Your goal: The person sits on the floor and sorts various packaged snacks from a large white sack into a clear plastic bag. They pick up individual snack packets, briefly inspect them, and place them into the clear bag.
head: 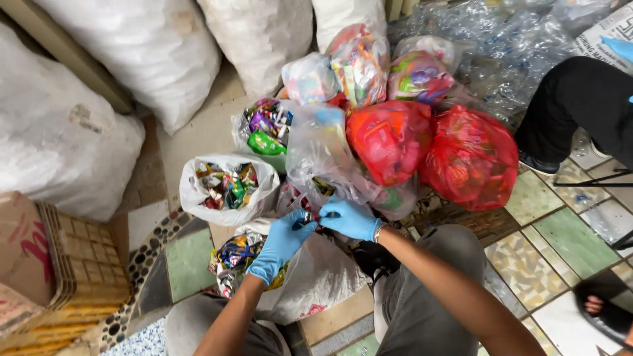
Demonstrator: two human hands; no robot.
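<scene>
Big white sacks point(158, 46) line the wall ahead, bulging. Heap of clear crushed bottles point(508, 39) at top right, beside another person's black-trousered leg point(580, 99). Flattened cardboard point(59, 264) stacked at my left. Tiled floor point(560, 231) in green and patterned squares. In front of my knees, a cluster of filled bags: two red bags point(461, 158) side by side, clear bags of coloured wrappers behind them, an open white bag of wrappers point(227, 188) to the left. Nearest me, a clear plastic bag point(323, 158) standing upright, touching the red ones. Both hands in blue gloves meet at its lower edge. My left hand point(280, 240) pinches a small dark piece point(304, 221) between thumb and fingers, closed tight. My right hand point(349, 219) pinches another dark bit point(330, 214) just beside it, fingers closed. Cannot tell what the pieces are. Bracelet point(378, 232) on right wrist.
</scene>
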